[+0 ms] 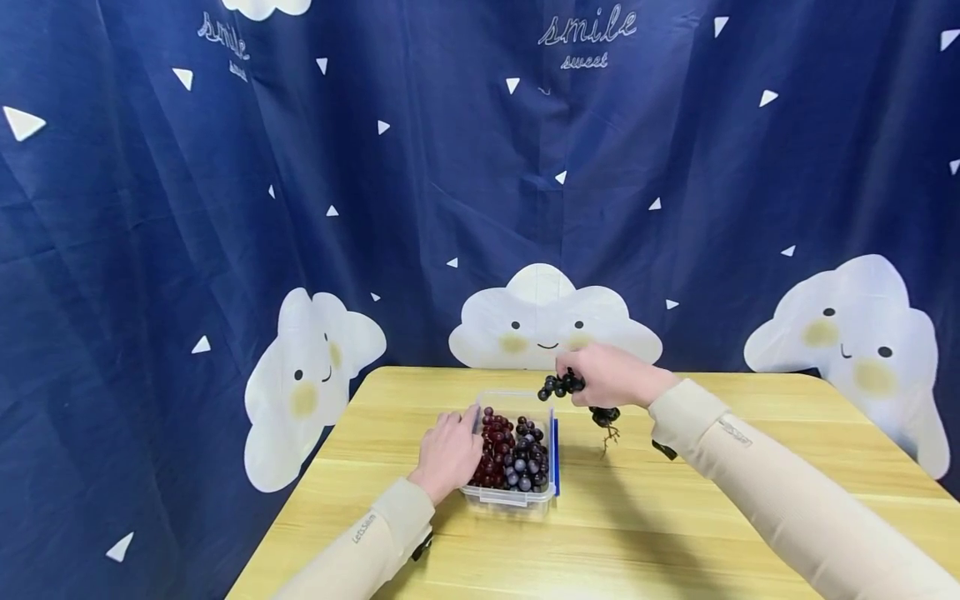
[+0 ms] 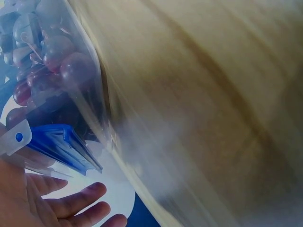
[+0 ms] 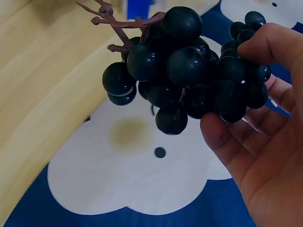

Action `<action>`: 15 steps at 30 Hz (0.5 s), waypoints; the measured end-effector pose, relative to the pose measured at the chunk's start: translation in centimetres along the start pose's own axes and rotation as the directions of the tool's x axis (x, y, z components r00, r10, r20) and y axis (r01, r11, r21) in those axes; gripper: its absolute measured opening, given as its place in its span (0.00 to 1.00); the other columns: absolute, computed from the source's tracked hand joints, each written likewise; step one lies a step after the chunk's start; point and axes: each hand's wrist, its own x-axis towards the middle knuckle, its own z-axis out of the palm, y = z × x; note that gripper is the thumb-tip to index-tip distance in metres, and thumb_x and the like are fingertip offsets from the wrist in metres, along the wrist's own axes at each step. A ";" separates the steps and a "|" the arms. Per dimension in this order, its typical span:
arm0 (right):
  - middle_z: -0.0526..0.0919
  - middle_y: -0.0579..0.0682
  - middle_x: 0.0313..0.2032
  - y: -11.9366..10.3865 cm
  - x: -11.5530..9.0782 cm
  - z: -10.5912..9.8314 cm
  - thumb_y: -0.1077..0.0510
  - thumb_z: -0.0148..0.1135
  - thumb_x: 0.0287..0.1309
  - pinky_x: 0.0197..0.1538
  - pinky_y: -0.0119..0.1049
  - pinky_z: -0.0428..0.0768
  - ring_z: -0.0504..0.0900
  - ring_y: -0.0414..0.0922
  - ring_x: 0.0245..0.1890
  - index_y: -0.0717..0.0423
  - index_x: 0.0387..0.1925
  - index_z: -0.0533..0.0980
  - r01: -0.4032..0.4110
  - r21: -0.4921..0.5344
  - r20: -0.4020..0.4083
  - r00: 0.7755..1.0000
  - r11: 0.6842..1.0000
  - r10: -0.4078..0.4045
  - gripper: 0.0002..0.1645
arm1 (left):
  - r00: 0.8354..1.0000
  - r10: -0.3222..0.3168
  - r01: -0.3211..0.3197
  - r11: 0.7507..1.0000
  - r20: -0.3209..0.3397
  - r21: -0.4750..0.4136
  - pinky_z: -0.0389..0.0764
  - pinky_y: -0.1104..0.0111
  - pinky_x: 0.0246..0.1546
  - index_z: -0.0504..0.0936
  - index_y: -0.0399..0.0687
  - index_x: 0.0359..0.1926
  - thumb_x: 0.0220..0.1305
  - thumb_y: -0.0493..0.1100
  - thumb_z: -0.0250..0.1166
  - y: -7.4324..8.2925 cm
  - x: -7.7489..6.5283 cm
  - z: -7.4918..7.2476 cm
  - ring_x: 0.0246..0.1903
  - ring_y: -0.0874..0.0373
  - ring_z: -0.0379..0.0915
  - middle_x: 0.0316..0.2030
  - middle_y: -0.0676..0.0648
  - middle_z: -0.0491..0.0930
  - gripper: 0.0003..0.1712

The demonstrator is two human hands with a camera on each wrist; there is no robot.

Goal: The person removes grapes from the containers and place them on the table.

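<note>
A clear plastic container [image 1: 510,498] stands on the table, with a bunch of red grapes [image 1: 492,448] in its left half and a bunch of dark purple grapes [image 1: 525,467] in its right. My left hand [image 1: 448,454] rests along the container's left side, fingers extended near the rim. In the left wrist view those fingers [image 2: 75,203] spread loosely beside a blue-edged latch [image 2: 64,146]. Above the table, to the container's right, my right hand [image 1: 611,375] grips a bunch of black grapes [image 3: 184,71] between thumb and fingers. Its brown stem [image 3: 118,23] sticks out at one end.
The light wooden table [image 1: 675,517] reaches back to a dark blue curtain [image 1: 480,167] printed with white clouds and triangles. A blue edge [image 1: 557,458] runs along the container's right side.
</note>
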 end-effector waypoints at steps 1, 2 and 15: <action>0.74 0.43 0.26 0.1 -0.2 0.1 0.54 0.67 0.39 0.28 0.33 0.70 0.69 0.38 0.22 0.47 0.39 0.75 -0.005 0.002 0.005 1.000 1.000 0.005 0.19 | 1.000 0.000 0.000 1.000 0.001 -0.002 0.75 0.54 0.39 0.64 0.54 0.66 0.63 0.49 0.50 0.0 0.0 0.0 0.48 0.49 0.69 0.47 0.43 0.76 0.29; 0.74 0.42 0.26 0.2 -0.4 0.3 0.54 0.67 0.39 0.28 0.33 0.70 0.69 0.38 0.22 0.47 0.39 0.75 -0.012 0.003 0.011 1.000 1.000 0.012 0.19 | 1.000 0.001 -0.001 1.000 0.000 -0.003 0.75 0.54 0.39 0.64 0.54 0.66 0.63 0.49 0.49 0.0 -0.1 -0.1 0.48 0.49 0.69 0.47 0.43 0.76 0.29; 0.76 0.42 0.30 1.1 -2.0 2.2 0.54 0.69 0.39 0.32 0.35 0.71 0.70 0.37 0.24 0.47 0.38 0.74 -0.051 0.027 0.046 0.998 0.998 0.050 0.19 | 1.000 -0.005 0.005 1.000 -0.003 -0.004 0.74 0.56 0.38 0.64 0.56 0.66 0.63 0.49 0.49 -0.3 0.1 0.2 0.47 0.50 0.69 0.46 0.45 0.76 0.29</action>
